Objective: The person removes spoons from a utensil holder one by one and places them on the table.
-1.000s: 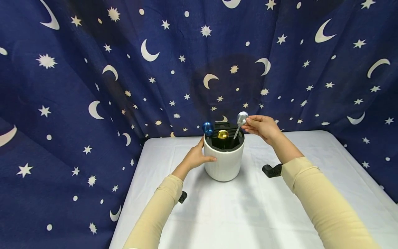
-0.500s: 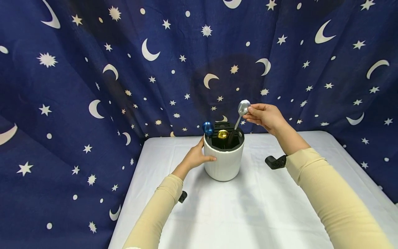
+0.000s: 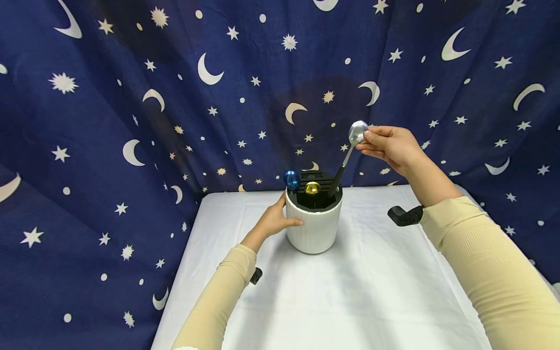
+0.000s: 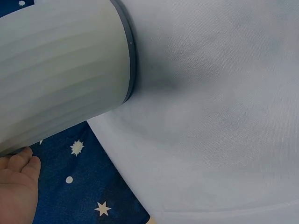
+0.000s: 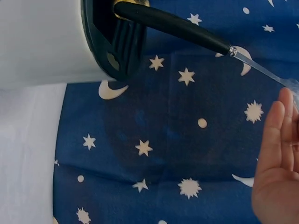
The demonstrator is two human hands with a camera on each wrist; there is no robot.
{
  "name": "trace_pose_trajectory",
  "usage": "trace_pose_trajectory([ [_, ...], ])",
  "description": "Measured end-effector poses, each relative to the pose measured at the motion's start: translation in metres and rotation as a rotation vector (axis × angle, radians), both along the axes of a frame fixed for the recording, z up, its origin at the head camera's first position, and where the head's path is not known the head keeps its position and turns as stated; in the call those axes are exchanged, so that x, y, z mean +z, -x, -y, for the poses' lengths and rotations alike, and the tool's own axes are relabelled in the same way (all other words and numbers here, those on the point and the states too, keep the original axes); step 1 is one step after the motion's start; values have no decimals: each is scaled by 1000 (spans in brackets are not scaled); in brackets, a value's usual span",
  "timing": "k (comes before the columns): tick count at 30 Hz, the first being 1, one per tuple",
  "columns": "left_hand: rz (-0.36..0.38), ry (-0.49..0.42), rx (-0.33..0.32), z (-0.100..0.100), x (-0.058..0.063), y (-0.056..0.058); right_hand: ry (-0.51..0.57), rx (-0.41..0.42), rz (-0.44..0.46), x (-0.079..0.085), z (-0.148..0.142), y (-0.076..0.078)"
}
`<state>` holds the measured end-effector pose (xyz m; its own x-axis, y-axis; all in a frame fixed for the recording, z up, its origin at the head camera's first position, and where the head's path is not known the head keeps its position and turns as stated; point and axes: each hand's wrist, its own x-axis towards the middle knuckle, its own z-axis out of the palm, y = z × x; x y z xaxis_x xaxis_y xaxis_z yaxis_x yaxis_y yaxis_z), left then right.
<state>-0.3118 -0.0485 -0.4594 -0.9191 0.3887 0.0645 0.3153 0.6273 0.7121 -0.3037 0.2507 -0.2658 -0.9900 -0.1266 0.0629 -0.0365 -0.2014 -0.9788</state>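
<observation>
My right hand [image 3: 395,147] pinches a spoon by its shiny silver bowl [image 3: 358,132], above and right of a white utensil holder [image 3: 314,231]. The spoon tilts, its black handle [image 3: 337,181] pointing down-left toward the holder's black top. In the right wrist view the handle [image 5: 182,29] shows nearly whole, its end overlapping the holder's opening. My left hand [image 3: 273,220] grips the holder's left side, thumb across the front, other fingers mostly hidden behind. In the left wrist view, fingertips of the left hand [image 4: 18,182] lie against the ribbed wall [image 4: 65,65].
In the holder stand a blue rounded utensil head [image 3: 291,180] at the left and a gold one [image 3: 312,188] in the middle. A white cloth [image 3: 350,296] covers the table. A dark blue curtain [image 3: 262,63] with moons and stars hangs behind and to the left.
My right hand has risen and moved right with the spoon, drawing its black handle up out of the holder. My left hand has stayed on the holder.
</observation>
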Motion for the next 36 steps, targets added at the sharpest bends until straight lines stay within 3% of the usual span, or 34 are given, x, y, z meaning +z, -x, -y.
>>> trace_pose_trajectory([
  [6,7,-3,9,2,-2,0,4,12,0,1,-16,-1],
  [13,1,-10,12,3,-1,1,-209,10,133,-13,-38,-2],
  [20,25,-15,17,1,1,1,-350,56,213,-44,-55,0],
  [30,28,-23,12,-2,2,5,-374,112,296,-86,-71,-3],
  [36,42,-20,17,-1,-1,4,-397,129,347,-130,-76,-8],
])
